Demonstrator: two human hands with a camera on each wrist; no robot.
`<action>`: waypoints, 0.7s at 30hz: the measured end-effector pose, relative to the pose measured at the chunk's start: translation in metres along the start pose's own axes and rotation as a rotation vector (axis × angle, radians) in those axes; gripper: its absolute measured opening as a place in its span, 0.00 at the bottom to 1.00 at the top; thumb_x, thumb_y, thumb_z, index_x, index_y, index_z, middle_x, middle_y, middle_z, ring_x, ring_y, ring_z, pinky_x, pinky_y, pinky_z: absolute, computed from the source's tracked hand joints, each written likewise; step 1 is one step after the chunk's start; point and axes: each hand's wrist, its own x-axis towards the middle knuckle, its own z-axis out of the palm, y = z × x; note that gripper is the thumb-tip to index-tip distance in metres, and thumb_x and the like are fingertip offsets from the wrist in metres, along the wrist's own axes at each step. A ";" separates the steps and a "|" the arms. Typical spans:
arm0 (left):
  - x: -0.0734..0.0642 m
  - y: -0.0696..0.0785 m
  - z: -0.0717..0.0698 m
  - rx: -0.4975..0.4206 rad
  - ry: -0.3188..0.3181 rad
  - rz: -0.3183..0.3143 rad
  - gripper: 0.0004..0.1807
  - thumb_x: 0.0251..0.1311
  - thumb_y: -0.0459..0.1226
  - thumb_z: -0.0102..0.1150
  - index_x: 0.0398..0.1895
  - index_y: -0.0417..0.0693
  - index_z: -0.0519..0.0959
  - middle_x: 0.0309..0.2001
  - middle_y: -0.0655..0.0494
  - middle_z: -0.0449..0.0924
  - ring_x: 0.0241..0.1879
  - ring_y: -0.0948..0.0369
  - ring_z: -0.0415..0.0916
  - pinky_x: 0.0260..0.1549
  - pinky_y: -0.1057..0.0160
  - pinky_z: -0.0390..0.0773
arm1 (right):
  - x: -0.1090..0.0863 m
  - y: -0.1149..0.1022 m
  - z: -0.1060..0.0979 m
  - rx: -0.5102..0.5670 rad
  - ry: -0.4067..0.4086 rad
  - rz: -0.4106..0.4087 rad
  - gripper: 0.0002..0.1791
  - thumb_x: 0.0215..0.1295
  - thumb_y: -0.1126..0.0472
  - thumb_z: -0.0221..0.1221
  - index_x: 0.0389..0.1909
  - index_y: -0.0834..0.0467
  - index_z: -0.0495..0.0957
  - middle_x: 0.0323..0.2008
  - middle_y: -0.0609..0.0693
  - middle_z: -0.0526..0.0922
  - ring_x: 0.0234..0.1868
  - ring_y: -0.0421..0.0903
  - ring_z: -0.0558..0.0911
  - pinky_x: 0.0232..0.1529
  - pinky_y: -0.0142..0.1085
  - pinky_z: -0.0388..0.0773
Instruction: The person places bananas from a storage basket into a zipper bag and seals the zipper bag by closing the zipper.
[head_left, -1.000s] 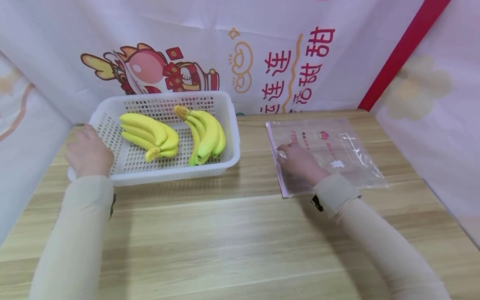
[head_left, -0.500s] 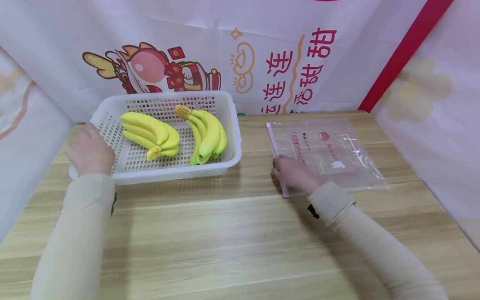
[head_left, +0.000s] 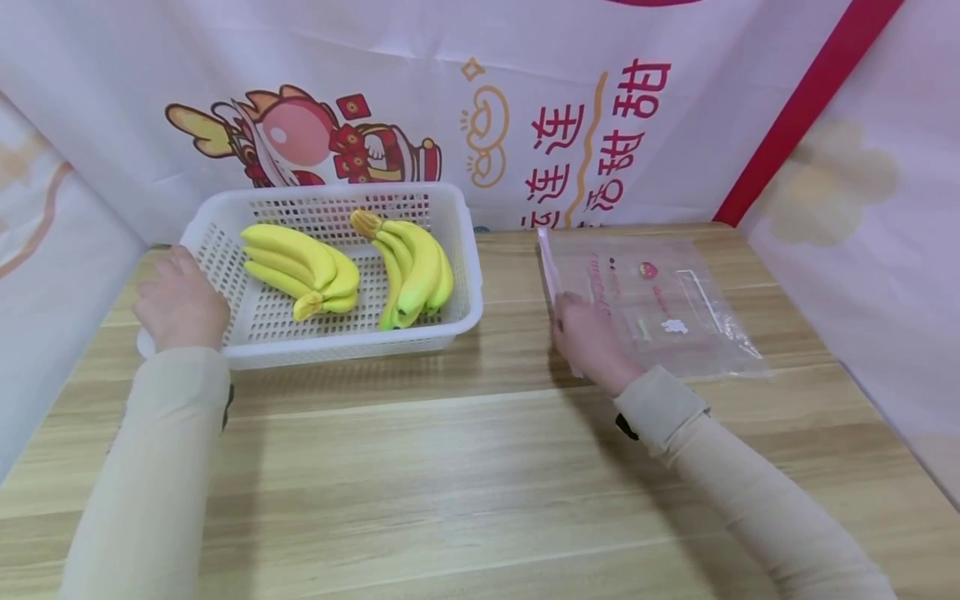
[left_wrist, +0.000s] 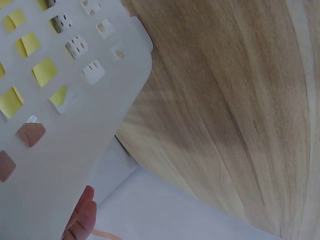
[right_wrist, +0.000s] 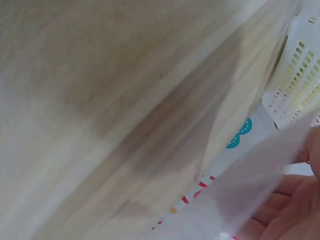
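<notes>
"Clear plastic, that bag point(head_left: 637, 292); where is it from the right hand point(head_left: 592, 337)?"

"Under it and reaching away to its right, on the wooden table point(head_left: 450, 467). Thumb and fingers pinch the lilac edge strip point(head_left: 549, 260), holding that side up."

"And the left hand point(head_left: 180, 300)?"

"It grips the left end of the white basket point(head_left: 341, 346), well apart from the bag. Two bunches of bananas point(head_left: 300, 258) lie inside, bright yellow."

"How does the bag look?"

"See-through, creased and shiny near the right-hand corner, with a red strawberry print point(head_left: 648, 269) and a small white print point(head_left: 673, 327)."

"Any writing on it?"

"Pink lettering, too small to read. Red characters on the cloth point(head_left: 420, 75) behind include 连 and 甜."
</notes>
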 end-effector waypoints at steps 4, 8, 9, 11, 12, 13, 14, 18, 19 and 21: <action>0.000 -0.001 0.001 -0.005 0.004 -0.001 0.42 0.66 0.36 0.38 0.70 0.27 0.25 0.64 0.21 0.47 0.52 0.29 0.60 0.48 0.39 0.73 | -0.001 -0.002 -0.006 0.024 -0.017 0.059 0.34 0.58 0.76 0.52 0.68 0.72 0.57 0.67 0.68 0.64 0.58 0.64 0.75 0.58 0.50 0.77; 0.001 -0.001 0.001 -0.010 0.008 -0.002 0.42 0.66 0.36 0.38 0.70 0.27 0.26 0.64 0.21 0.47 0.52 0.28 0.60 0.48 0.38 0.72 | -0.003 0.002 -0.004 -0.031 0.085 -0.001 0.40 0.49 0.77 0.55 0.67 0.74 0.55 0.66 0.70 0.63 0.51 0.68 0.77 0.54 0.54 0.78; 0.001 -0.001 0.001 -0.011 0.008 -0.002 0.42 0.66 0.35 0.38 0.70 0.27 0.26 0.64 0.21 0.46 0.52 0.28 0.60 0.48 0.38 0.72 | -0.005 0.002 -0.003 -0.050 0.125 -0.029 0.40 0.48 0.77 0.56 0.67 0.75 0.56 0.64 0.70 0.64 0.48 0.68 0.78 0.52 0.55 0.78; 0.000 -0.001 0.002 -0.011 0.007 -0.001 0.42 0.65 0.35 0.37 0.70 0.27 0.26 0.64 0.20 0.47 0.52 0.28 0.60 0.48 0.38 0.72 | -0.007 0.001 -0.003 -0.097 0.197 -0.074 0.39 0.47 0.78 0.55 0.65 0.76 0.57 0.62 0.72 0.66 0.44 0.69 0.79 0.50 0.57 0.78; 0.000 -0.001 0.002 -0.012 0.006 -0.001 0.42 0.65 0.35 0.37 0.70 0.27 0.25 0.64 0.20 0.46 0.52 0.28 0.60 0.48 0.38 0.72 | -0.008 0.001 -0.003 -0.105 0.226 -0.090 0.38 0.47 0.79 0.54 0.65 0.77 0.58 0.62 0.73 0.66 0.43 0.69 0.79 0.50 0.58 0.78; 0.000 -0.002 0.002 -0.011 0.006 0.000 0.42 0.65 0.35 0.37 0.70 0.26 0.25 0.64 0.20 0.47 0.51 0.29 0.60 0.47 0.39 0.73 | -0.008 0.001 -0.003 -0.112 0.256 -0.104 0.36 0.48 0.80 0.53 0.64 0.77 0.59 0.61 0.73 0.66 0.44 0.70 0.79 0.50 0.58 0.77; 0.000 -0.002 0.002 -0.011 0.004 0.000 0.42 0.65 0.35 0.37 0.70 0.26 0.25 0.63 0.20 0.47 0.51 0.29 0.61 0.47 0.39 0.73 | -0.008 0.001 -0.003 -0.110 0.277 -0.116 0.34 0.50 0.80 0.52 0.63 0.78 0.59 0.61 0.75 0.65 0.48 0.71 0.77 0.53 0.59 0.76; 0.000 -0.001 0.001 -0.017 0.000 -0.001 0.42 0.65 0.35 0.37 0.70 0.26 0.25 0.64 0.20 0.47 0.51 0.29 0.60 0.47 0.39 0.73 | -0.010 -0.002 -0.011 -0.086 0.301 -0.109 0.25 0.58 0.82 0.46 0.59 0.81 0.62 0.62 0.81 0.59 0.60 0.75 0.68 0.61 0.60 0.69; 0.000 -0.001 0.001 -0.018 0.000 -0.001 0.42 0.65 0.35 0.37 0.70 0.26 0.25 0.64 0.20 0.46 0.51 0.29 0.60 0.47 0.39 0.73 | -0.009 -0.002 -0.012 -0.086 0.302 -0.099 0.23 0.60 0.82 0.45 0.58 0.80 0.63 0.63 0.82 0.58 0.62 0.75 0.66 0.61 0.60 0.70; 0.000 -0.001 0.000 -0.018 0.001 0.001 0.41 0.65 0.35 0.37 0.70 0.26 0.25 0.64 0.20 0.46 0.51 0.29 0.60 0.48 0.38 0.72 | -0.010 -0.002 -0.015 -0.116 0.304 -0.084 0.22 0.60 0.81 0.45 0.57 0.80 0.63 0.62 0.83 0.58 0.60 0.75 0.68 0.59 0.60 0.71</action>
